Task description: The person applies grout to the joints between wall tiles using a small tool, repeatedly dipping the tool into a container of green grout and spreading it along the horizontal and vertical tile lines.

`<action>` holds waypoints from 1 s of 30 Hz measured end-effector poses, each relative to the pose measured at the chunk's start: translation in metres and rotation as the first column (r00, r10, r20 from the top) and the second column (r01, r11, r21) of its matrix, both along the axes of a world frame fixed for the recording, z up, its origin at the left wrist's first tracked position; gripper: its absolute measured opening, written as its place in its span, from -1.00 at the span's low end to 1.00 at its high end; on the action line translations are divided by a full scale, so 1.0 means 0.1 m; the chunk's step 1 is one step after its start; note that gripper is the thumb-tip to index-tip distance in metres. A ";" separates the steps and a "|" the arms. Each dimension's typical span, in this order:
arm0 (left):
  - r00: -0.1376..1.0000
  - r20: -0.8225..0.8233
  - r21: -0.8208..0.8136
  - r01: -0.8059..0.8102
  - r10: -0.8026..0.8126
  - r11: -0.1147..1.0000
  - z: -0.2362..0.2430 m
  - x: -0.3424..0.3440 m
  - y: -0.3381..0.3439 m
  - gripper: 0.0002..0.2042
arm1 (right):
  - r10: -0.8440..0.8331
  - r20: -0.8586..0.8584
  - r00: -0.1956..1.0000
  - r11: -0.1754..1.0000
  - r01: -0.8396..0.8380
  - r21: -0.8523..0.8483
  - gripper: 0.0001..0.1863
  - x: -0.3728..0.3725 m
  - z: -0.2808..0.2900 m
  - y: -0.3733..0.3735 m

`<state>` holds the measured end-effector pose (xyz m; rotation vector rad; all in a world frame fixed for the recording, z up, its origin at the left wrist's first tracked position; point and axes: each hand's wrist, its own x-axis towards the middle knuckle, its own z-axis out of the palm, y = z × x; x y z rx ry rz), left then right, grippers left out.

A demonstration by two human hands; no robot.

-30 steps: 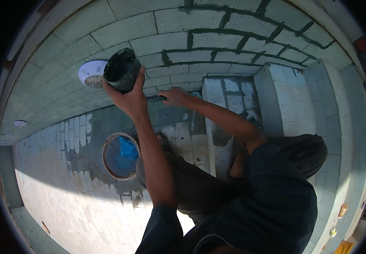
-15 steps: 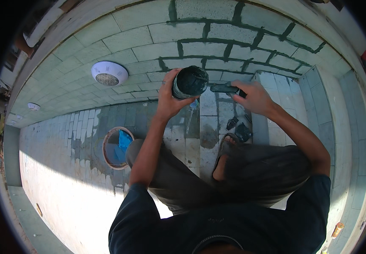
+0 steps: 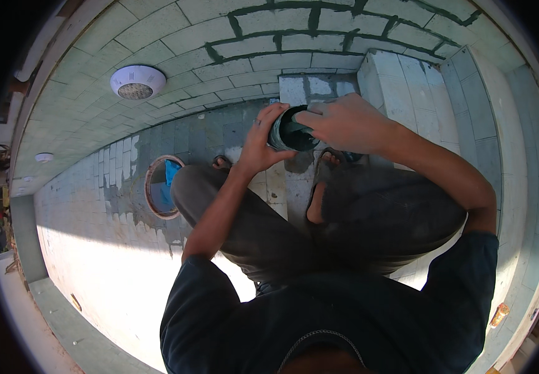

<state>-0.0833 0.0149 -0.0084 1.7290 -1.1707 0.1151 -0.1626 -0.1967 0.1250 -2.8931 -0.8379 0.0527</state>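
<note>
My left hand (image 3: 262, 137) is closed around a dark, round tub (image 3: 295, 140) smeared with dark green paste. My right hand (image 3: 341, 124) is closed over the tub's right side, its fingertips at the opening. The dark flat tool seen in that hand a moment ago is mostly hidden by it now. Beyond them rises a tiled wall (image 3: 188, 56), where thick dark green lines of paste (image 3: 313, 22) fill some joints. Behind the tub is a tiled step (image 3: 294, 84) with wet patches. My bent knees and sandalled feet are below my hands.
A round bucket (image 3: 156, 190) with water and something blue stands on the tiled floor (image 3: 95, 218), left of my knee. White round light fittings (image 3: 137, 81) are set in the wall at left. A tiled raised ledge (image 3: 419, 93) and side wall (image 3: 481, 106) bound the right.
My right hand has come from beside the tub to over its opening, bringing the tool with it. The tub, raised at the wall a second ago, is now held right of there, above my legs.
</note>
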 end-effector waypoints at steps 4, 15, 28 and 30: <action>0.997 -0.049 0.024 0.065 -0.063 0.998 0.02 -0.05 0.00 -0.08 | 0.018 -0.045 0.999 0.998 -0.020 -0.059 -0.74 0.02 -0.11 0.12; 0.994 -0.093 0.019 0.057 -0.055 0.998 0.02 -0.11 0.10 -0.11 | -0.023 -0.339 0.941 0.990 -0.025 -0.136 -0.70 0.07 0.00 0.18; 0.992 -0.122 0.027 0.043 -0.039 0.999 0.00 -0.15 0.09 -0.12 | -0.047 -0.239 0.970 0.958 0.111 0.265 -0.70 0.10 -0.29 -0.01; 0.992 -0.122 0.017 0.028 -0.025 0.999 0.02 -0.14 0.10 -0.13 | -0.022 -0.187 0.982 0.937 0.086 0.339 -0.71 0.13 -0.31 -0.03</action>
